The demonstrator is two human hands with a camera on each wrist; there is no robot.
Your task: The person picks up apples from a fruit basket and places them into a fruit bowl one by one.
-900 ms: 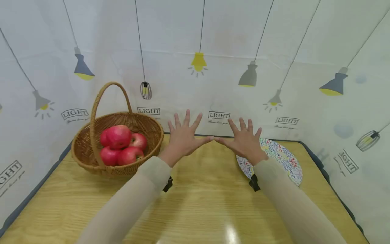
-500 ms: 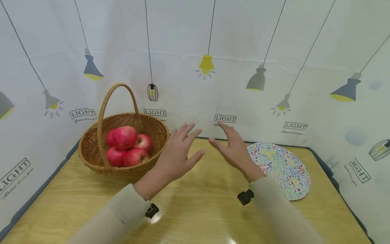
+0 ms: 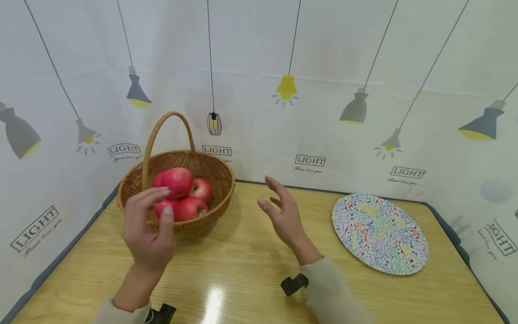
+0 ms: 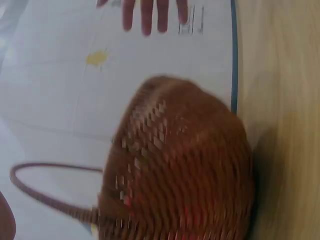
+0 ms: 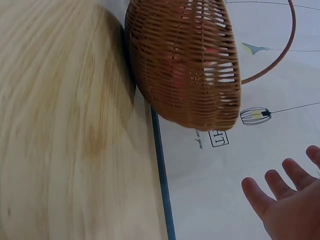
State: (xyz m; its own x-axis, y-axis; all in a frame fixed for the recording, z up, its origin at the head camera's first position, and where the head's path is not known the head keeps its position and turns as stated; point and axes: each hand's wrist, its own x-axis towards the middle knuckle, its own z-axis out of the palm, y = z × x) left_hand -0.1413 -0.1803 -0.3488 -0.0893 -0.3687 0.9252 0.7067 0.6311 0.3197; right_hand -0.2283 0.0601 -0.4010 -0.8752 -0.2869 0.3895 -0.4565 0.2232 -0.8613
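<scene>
A brown wicker basket (image 3: 220,191) with an arched handle (image 3: 173,113) stands on the left of the table, holding several red apples (image 3: 180,182). In the head view my left hand (image 3: 150,231) is raised in front of its left part, fingers bent loosely and nothing held; it covers some of the rim and apples. My right hand (image 3: 286,220) hovers over the table to the right of the basket, its fingers spread apart and holding nothing. From the left wrist the basket's woven side (image 4: 195,150) appears up close. In the right wrist view the right hand's fingers (image 5: 257,195) are extended.
A flat oval board (image 3: 380,234) covered in coloured squiggles lies at the right of the wooden table (image 3: 238,270). Behind runs a white wall cloth (image 3: 251,112) printed with lamps, meeting the table at a dark edge. Black straps with devices (image 3: 294,284) sit on both wrists.
The hands, first spread with thumbs touching, have parted. My left hand has moved left in front of the basket; the right has drawn away from the board and lowered. The view has turned slightly left.
</scene>
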